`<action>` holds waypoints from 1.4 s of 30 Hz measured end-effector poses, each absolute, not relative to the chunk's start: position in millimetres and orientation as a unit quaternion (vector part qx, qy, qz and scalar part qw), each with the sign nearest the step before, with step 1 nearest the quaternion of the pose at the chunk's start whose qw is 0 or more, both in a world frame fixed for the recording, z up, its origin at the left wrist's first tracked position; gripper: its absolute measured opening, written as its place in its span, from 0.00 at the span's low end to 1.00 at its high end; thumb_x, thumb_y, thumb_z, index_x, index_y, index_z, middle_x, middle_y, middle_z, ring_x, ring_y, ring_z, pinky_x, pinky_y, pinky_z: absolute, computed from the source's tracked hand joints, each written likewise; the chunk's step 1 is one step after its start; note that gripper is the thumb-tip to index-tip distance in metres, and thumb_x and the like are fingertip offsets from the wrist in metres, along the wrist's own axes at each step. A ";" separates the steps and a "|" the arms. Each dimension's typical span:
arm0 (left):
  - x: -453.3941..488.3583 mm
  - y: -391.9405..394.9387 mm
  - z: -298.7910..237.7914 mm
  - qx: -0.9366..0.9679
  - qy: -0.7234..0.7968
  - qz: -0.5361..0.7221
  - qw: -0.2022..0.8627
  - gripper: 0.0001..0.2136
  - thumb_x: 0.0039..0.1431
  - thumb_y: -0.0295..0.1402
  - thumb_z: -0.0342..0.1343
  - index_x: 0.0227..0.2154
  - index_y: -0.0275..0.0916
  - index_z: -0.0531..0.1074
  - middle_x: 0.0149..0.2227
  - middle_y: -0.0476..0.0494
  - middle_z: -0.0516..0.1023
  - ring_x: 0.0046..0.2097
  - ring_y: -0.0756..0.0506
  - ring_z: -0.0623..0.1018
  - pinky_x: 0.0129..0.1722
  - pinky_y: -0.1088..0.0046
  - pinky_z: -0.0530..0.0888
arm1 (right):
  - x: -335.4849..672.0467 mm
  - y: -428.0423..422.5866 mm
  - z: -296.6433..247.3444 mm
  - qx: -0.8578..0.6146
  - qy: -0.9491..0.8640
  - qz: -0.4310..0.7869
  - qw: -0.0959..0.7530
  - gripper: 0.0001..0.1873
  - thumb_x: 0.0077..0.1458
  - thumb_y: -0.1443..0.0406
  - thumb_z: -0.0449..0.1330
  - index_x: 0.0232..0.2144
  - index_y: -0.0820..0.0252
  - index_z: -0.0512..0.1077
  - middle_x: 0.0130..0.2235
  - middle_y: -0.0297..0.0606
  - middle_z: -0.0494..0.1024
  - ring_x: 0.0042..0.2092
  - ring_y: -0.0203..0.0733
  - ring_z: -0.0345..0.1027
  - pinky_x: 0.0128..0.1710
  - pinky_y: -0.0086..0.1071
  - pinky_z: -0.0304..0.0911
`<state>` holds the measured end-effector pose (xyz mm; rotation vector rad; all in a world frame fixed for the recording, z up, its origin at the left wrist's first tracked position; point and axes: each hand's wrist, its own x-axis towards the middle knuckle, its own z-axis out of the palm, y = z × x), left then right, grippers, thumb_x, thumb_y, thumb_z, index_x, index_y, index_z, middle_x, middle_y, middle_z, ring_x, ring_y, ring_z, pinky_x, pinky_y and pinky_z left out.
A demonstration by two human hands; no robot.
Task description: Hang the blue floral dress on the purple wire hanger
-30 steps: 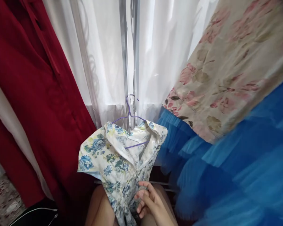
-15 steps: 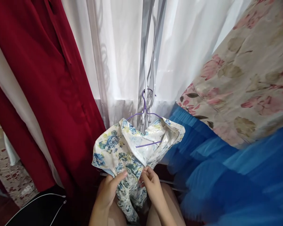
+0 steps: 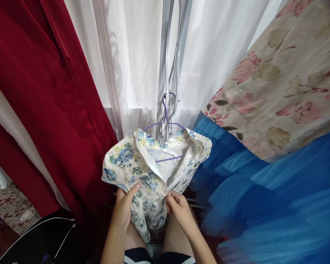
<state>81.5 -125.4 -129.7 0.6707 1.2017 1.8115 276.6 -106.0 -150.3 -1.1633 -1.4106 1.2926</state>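
A white garment with a blue and yellow floral print [image 3: 126, 156], perhaps a blouse or dress, hangs in front of me on a purple hanger [image 3: 165, 119]. Its crossed neckline gapes, and the hanger's lower bar shows inside. My left hand [image 3: 125, 205] grips the garment's left side, thumb on the front and fingers mostly hidden behind the cloth. With thumb and fingertips pressed together, my right hand [image 3: 178, 207] pinches the fabric where the neckline's two edges meet. The lower part of the garment drapes between my legs.
The hanger hooks on a pale metal stand [image 3: 167, 66] before white curtains [image 3: 137, 66]. Red drapery [image 3: 60, 110] hangs at the left. Pink-flowered cloth [image 3: 277, 84] and blue ruffled fabric [image 3: 253, 194] fill the right. A black object with a white cable [image 3: 41, 231] lies lower left.
The view has shifted, so the garment and hanger appear slightly higher and farther left. The lower cloth is spread out more between my hands, which keep their hold.
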 end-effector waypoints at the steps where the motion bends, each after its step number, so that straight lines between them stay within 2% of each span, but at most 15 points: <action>1: 78.5 -119.0 -138.2 0.247 0.490 0.749 0.372 0.21 0.47 0.29 0.65 0.46 0.39 0.73 0.45 0.42 0.78 0.50 0.40 0.77 0.51 0.64 0.73 | 282.3 -105.9 -151.0 -0.472 -0.577 0.512 0.427 0.15 0.55 0.60 0.56 0.19 0.58 0.63 0.16 0.29 0.63 0.22 0.35 0.55 0.25 0.30 0.50; 4: 77.0 -106.6 -170.3 0.192 0.539 0.799 0.187 0.22 0.43 0.27 0.65 0.44 0.40 0.70 0.45 0.45 0.74 0.46 0.46 0.75 0.43 0.73 0.71 | 290.8 -106.4 -151.8 -0.488 -0.575 0.500 0.424 0.11 0.51 0.62 0.58 0.20 0.59 0.66 0.18 0.29 0.65 0.23 0.35 0.56 0.26 0.30 0.50; 6: 86.0 -108.1 -188.7 0.217 0.575 0.778 0.130 0.18 0.45 0.28 0.64 0.41 0.40 0.69 0.41 0.46 0.72 0.42 0.47 0.73 0.40 0.74 0.70 | 287.6 -107.6 -151.6 -0.493 -0.563 0.506 0.430 0.11 0.50 0.62 0.58 0.19 0.59 0.64 0.18 0.29 0.64 0.22 0.34 0.55 0.25 0.29 0.49; 9: 112.7 -118.9 -200.4 0.392 0.574 0.683 0.225 0.08 0.51 0.27 0.59 0.36 0.39 0.73 0.36 0.46 0.75 0.40 0.45 0.75 0.43 0.70 0.71 | 273.5 -109.5 -150.4 -0.481 -0.545 0.529 0.438 0.10 0.49 0.62 0.58 0.20 0.59 0.65 0.16 0.27 0.62 0.20 0.33 0.52 0.23 0.28 0.47; 11: 131.5 -125.5 -200.4 0.490 0.526 0.616 0.322 0.09 0.52 0.26 0.57 0.37 0.38 0.74 0.37 0.44 0.78 0.43 0.43 0.77 0.46 0.67 0.71 | 263.0 -110.4 -148.7 -0.467 -0.544 0.538 0.443 0.08 0.49 0.62 0.59 0.22 0.60 0.67 0.16 0.27 0.62 0.20 0.32 0.52 0.23 0.28 0.49; 13: 144.4 -129.0 -198.7 0.510 0.491 0.599 0.374 0.12 0.53 0.26 0.56 0.42 0.38 0.74 0.41 0.42 0.79 0.45 0.41 0.77 0.47 0.66 0.72 | 254.8 -111.6 -146.6 -0.450 -0.554 0.542 0.443 0.08 0.50 0.62 0.59 0.24 0.61 0.69 0.17 0.28 0.64 0.21 0.33 0.55 0.24 0.28 0.52; 15: 148.7 -129.6 -197.4 0.488 0.500 0.619 0.358 0.12 0.55 0.27 0.55 0.43 0.38 0.73 0.42 0.41 0.79 0.46 0.41 0.78 0.47 0.66 0.73 | 249.7 -113.3 -145.3 -0.437 -0.564 0.546 0.440 0.08 0.51 0.63 0.59 0.25 0.62 0.70 0.18 0.29 0.66 0.22 0.34 0.58 0.25 0.27 0.53; 20: 134.8 -126.9 -190.6 0.498 0.532 0.614 0.303 0.04 0.57 0.31 0.56 0.33 0.38 0.74 0.33 0.44 0.78 0.38 0.42 0.78 0.42 0.69 0.73 | 244.8 -111.1 -143.7 -0.446 -0.545 0.553 0.445 0.11 0.51 0.60 0.61 0.24 0.63 0.72 0.16 0.29 0.66 0.19 0.31 0.54 0.21 0.26 0.49; 26: 126.7 -125.8 -182.0 0.530 0.537 0.592 0.284 0.06 0.59 0.34 0.56 0.29 0.39 0.72 0.29 0.45 0.76 0.35 0.43 0.77 0.39 0.70 0.72 | 248.3 -84.5 -95.3 -0.427 -0.527 0.548 0.490 0.12 0.47 0.59 0.64 0.23 0.63 0.74 0.14 0.29 0.66 0.17 0.31 0.54 0.20 0.27 0.49; 34: 147.6 -132.2 -176.6 0.562 0.507 0.541 0.367 0.09 0.59 0.37 0.56 0.28 0.39 0.72 0.29 0.44 0.75 0.36 0.43 0.76 0.39 0.71 0.72 | 256.0 -38.1 16.7 -0.383 -0.579 0.403 0.596 0.13 0.50 0.59 0.65 0.25 0.65 0.74 0.16 0.30 0.69 0.18 0.31 0.56 0.20 0.26 0.50; 37: 153.1 -135.6 -185.5 0.554 0.507 0.542 0.377 0.09 0.58 0.38 0.58 0.27 0.39 0.71 0.28 0.44 0.75 0.35 0.43 0.76 0.38 0.70 0.72 | 254.3 -30.6 33.4 -0.375 -0.576 0.374 0.622 0.13 0.51 0.59 0.64 0.27 0.66 0.74 0.16 0.30 0.70 0.18 0.30 0.56 0.20 0.26 0.51; 42: 149.9 -142.2 -197.2 0.543 0.526 0.532 0.382 0.10 0.60 0.39 0.58 0.27 0.39 0.72 0.29 0.44 0.76 0.36 0.42 0.77 0.40 0.69 0.73 | 249.9 -37.7 29.0 -0.363 -0.579 0.379 0.624 0.12 0.54 0.59 0.63 0.28 0.65 0.73 0.16 0.28 0.67 0.19 0.30 0.56 0.20 0.25 0.50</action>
